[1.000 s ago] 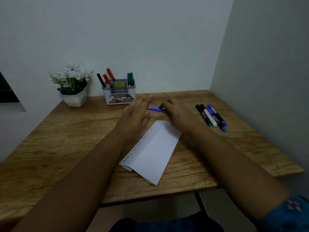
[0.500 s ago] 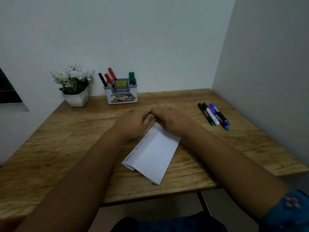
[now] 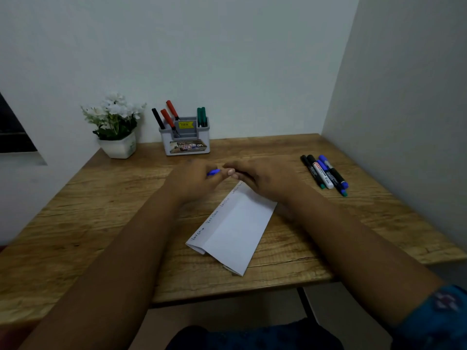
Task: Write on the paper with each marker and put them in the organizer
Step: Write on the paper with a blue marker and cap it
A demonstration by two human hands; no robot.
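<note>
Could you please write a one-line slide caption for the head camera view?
Both hands, left hand and right hand, meet on a blue marker above the folded paper; organizer waits behind.

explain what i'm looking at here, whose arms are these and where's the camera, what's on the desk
There is no machine here: a person wears a wide-angle camera on the head, looking forward and down, so the two arms are their own. On the wooden desk lies a folded paper with handwriting along one edge. Above its far end the left hand and right hand meet; a blue marker shows at the left fingers, and what the right hand grips is hidden. At the back stand an organizer holding black, red and green markers, and a flower pot. More loose markers lie to the right.
</note>
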